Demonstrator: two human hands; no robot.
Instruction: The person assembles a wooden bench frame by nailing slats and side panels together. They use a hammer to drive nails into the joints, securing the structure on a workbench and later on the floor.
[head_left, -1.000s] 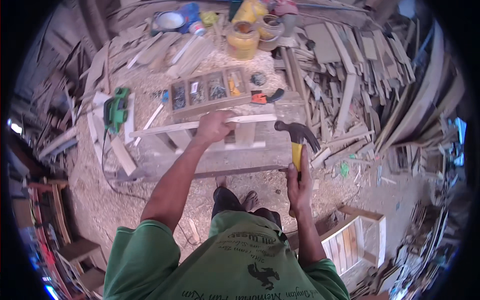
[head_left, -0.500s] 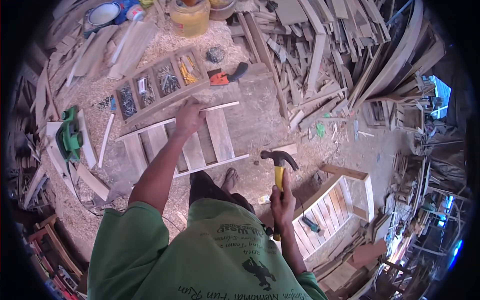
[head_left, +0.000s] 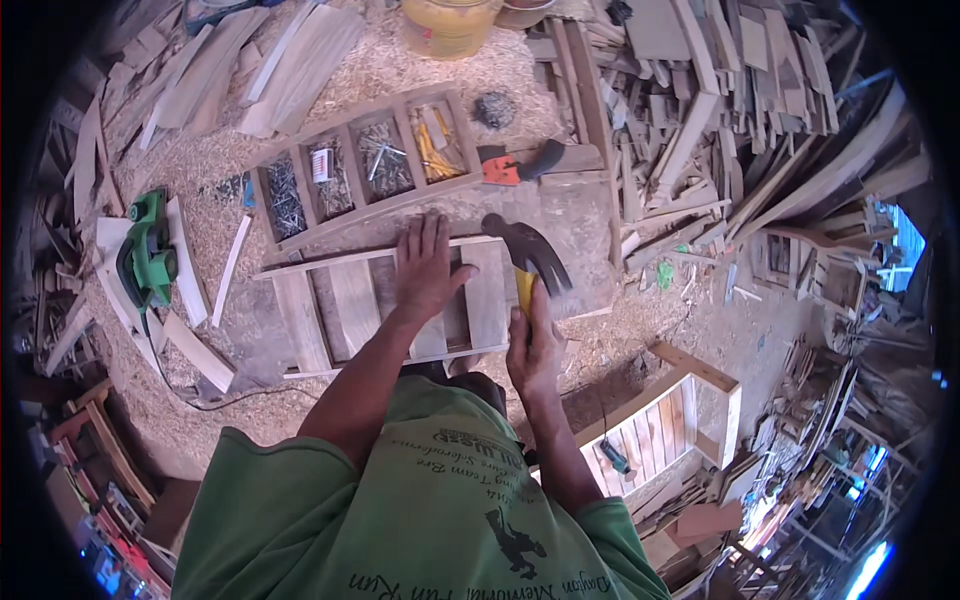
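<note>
A small slatted wooden frame (head_left: 488,300), two thin rails joined by several flat slats, lies on the work surface in front of me. My left hand (head_left: 425,268) rests on its far rail with fingers stretched out and thumb apart, holding nothing. My right hand (head_left: 536,350) is closed round the yellow handle of a claw hammer (head_left: 530,250). The hammer's dark head is just beyond the frame's far right corner; whether it touches the rail I cannot tell.
Beyond the frame stands a compartmented wooden tray (head_left: 350,213) of nails and yellow pieces. An orange-and-black handsaw (head_left: 505,168) lies at its right. A green power planer (head_left: 150,250) sits left. Scrap wood (head_left: 680,160) piles up far right; a larger slatted piece (head_left: 728,420) stands near right.
My right hand has brought the hammer leftward and away from me to the frame's right end. My left hand has flattened from its curled grip on the far rail. The view has shifted.
</note>
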